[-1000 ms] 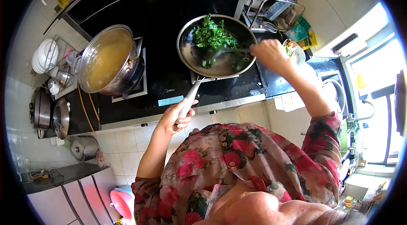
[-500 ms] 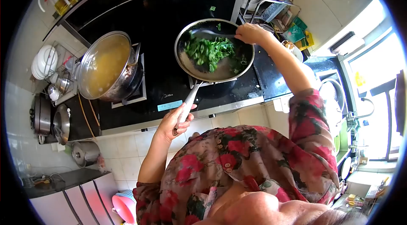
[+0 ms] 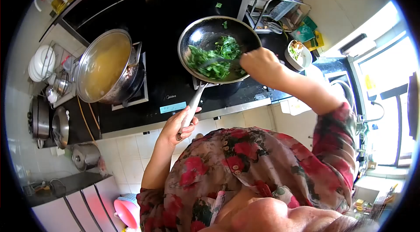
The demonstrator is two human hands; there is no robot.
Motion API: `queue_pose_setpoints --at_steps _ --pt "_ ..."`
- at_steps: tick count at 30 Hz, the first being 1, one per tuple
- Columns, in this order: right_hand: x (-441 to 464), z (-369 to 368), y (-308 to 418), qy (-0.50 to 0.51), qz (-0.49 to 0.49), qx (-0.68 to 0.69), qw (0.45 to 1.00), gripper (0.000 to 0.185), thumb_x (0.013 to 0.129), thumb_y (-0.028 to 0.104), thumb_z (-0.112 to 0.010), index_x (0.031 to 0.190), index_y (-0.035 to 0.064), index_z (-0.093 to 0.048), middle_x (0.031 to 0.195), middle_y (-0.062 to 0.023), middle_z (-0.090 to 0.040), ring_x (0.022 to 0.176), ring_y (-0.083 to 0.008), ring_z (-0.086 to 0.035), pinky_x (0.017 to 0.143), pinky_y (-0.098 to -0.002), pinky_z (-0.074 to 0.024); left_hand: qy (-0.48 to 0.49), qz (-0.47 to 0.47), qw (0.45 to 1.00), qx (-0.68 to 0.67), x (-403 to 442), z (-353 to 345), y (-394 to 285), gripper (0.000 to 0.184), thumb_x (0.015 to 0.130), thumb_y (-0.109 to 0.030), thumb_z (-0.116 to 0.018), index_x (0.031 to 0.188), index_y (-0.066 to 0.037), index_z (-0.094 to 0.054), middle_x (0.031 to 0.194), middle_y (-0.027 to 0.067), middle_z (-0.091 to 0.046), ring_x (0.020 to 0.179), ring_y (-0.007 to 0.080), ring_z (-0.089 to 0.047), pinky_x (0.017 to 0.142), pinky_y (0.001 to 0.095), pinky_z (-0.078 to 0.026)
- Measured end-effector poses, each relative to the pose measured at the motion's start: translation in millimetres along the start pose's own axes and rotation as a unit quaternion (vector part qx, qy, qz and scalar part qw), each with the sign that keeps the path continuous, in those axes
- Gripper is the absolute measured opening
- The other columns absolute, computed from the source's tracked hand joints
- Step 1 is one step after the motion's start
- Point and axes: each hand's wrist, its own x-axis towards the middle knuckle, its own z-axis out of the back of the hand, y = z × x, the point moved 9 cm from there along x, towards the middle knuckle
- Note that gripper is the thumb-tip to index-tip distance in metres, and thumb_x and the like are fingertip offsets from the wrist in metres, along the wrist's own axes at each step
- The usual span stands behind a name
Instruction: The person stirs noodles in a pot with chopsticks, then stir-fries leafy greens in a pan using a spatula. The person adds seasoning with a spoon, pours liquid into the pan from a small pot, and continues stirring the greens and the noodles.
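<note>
Chopped leafy greens (image 3: pixel 213 63) lie in a dark-coated frying pan (image 3: pixel 199 35) over the right burner. My left hand (image 3: pixel 178 126) is wrapped around the pan's pale handle (image 3: pixel 195 103), below the pan. Over the pan's right rim, my right hand (image 3: pixel 261 66) is closed on a dark spatula (image 3: pixel 227 61), whose blade is among the greens. My fingers cover the spatula's grip, and its blade is partly hidden by leaves. Some leaf scraps cling to the pan's far wall.
A large pot (image 3: pixel 107 66) with yellowish contents or lid stands on the left burner. A white bowl of chopped food (image 3: pixel 299 55) sits right of the pan. Behind it is a utensil rack (image 3: pixel 280 6); plates (image 3: pixel 42 63) stand in a rack at far left.
My right hand has moved down and toward me with the spatula, and the greens have shifted and bunched lower in the pan. My left hand keeps its hold on the handle.
</note>
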Motion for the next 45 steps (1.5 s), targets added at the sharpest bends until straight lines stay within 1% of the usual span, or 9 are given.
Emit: queue_pose_setpoints --at_steps 11,20,22,25,30,32,38,41,45 --pt "74.5 -28.6 -69.5 -0.079 -0.179 0.021 0.98 0.011 0.078 0.01 -0.06 0.074 0.0098 -0.071 0.077 -0.0092 -0.07 0.075 -0.0224 -0.069 0.057 -0.0329 -0.0539 0.003 -0.005 1.0 -0.004 -0.3 1.1 1.2 0.041 0.099 -0.032 -0.042 0.124 0.0 -0.047 0.081 0.0079 -0.056 0.045 0.0041 -0.037 0.033 0.0173 -0.03" --pt "-10.7 -11.0 -8.7 -0.04 -0.023 0.042 0.998 0.006 0.075 0.01 -0.063 0.074 0.0091 -0.069 0.077 -0.0095 -0.069 0.076 -0.023 -0.069 0.059 -0.0316 -0.053 -0.004 -0.001 1.0 -0.006 0.4 1.7 1.8 0.042 0.099 -0.033 -0.04 0.126 0.0 -0.044 0.079 0.0074 -0.054 0.043 0.0038 -0.037 0.031 0.0174 -0.03" --pt "-21.6 -30.0 1.2 0.089 -0.031 0.055 0.994 0.005 0.073 0.01 -0.064 0.074 0.0095 -0.069 0.077 -0.0091 -0.069 0.076 -0.0225 -0.069 0.059 -0.0313 -0.053 -0.006 0.003 1.0 0.007 1.4 0.4 2.8 0.044 0.1 -0.034 -0.038 0.128 0.0 -0.042 0.078 0.0065 -0.053 0.042 0.0033 -0.036 0.03 0.0173 -0.03" --pt "-4.1 -29.6 8.4 -0.031 -0.003 0.005 1.0 0.004 0.07 0.005 -0.062 0.073 0.004 -0.064 0.067 -0.0118 -0.066 0.066 -0.0239 -0.068 0.054 -0.0343 -0.0527 -0.023 0.003 1.0 0.013 -0.7 -1.1 -0.2 0.044 0.1 -0.034 -0.037 0.129 0.0 -0.041 0.079 0.007 -0.054 0.042 0.0037 -0.036 0.03 0.0177 -0.03" --pt "-25.7 -29.1 -83.4 0.028 -0.11 0.076 0.991 0.029 0.089 0.03 -0.056 0.079 0.0063 -0.069 0.075 -0.0123 -0.067 0.074 -0.0286 -0.067 0.062 -0.0407 -0.0544 -0.005 0.009 1.0 -0.009 0.8 -1.4 4.6 0.045 0.1 -0.033 -0.037 0.13 0.001 -0.04 0.078 0.0071 -0.054 0.042 0.0035 -0.036 0.03 0.0172 -0.03" --pt "-35.5 -23.1 -117.7 0.143 -0.157 0.059 0.975 0.029 0.086 0.031 -0.06 0.081 0.0038 -0.069 0.079 -0.0133 -0.067 0.08 -0.0298 -0.067 0.067 -0.0406 -0.0545 -0.013 0.001 1.0 -0.007 -0.6 -2.7 1.3 0.045 0.1 -0.033 -0.038 0.13 0.001 -0.041 0.078 0.0071 -0.054 0.042 0.0035 -0.036 0.03 0.0171 -0.031" --pt "-17.0 52.9 -113.9 0.092 -0.016 -0.044 0.995 0.02 0.08 0.024 -0.066 0.084 0.0042 -0.069 0.083 -0.0107 -0.068 0.085 -0.0243 -0.067 0.071 -0.036 -0.0539 -0.015 -0.009 1.0 -0.007 -0.8 -1.4 0.3 0.042 0.1 -0.031 -0.04 0.126 0.002 -0.045 0.079 0.0094 -0.056 0.045 0.0042 -0.037 0.032 0.0165 -0.031" --pt "-4.4 40.2 -82.7 0.141 0.031 -0.08 0.986 0.013 0.078 0.016 -0.066 0.082 0.0034 -0.069 0.084 -0.0106 -0.068 0.084 -0.0245 -0.067 0.067 -0.0345 -0.0541 -0.022 -0.011 1.0 0.009 -1.2 -2.3 -1.7 0.042 0.1 -0.031 -0.04 0.126 0.002 -0.044 0.078 0.0095 -0.056 0.045 0.0041 -0.037 0.032 0.0165 -0.031" --pt "31.2 -16.6 -52.5 0.021 -0.003 -0.035 0.999 0.012 0.077 0.011 -0.058 0.078 0.0045 -0.068 0.081 -0.0106 -0.068 0.079 -0.026 -0.068 0.061 -0.0347 -0.0543 -0.021 -0.002 1.0 0.009 -1.2 -2.3 -0.8 0.042 0.099 -0.032 -0.041 0.125 0.001 -0.046 0.079 0.0092 -0.056 0.045 0.004 -0.037 0.033 0.0166 -0.031"
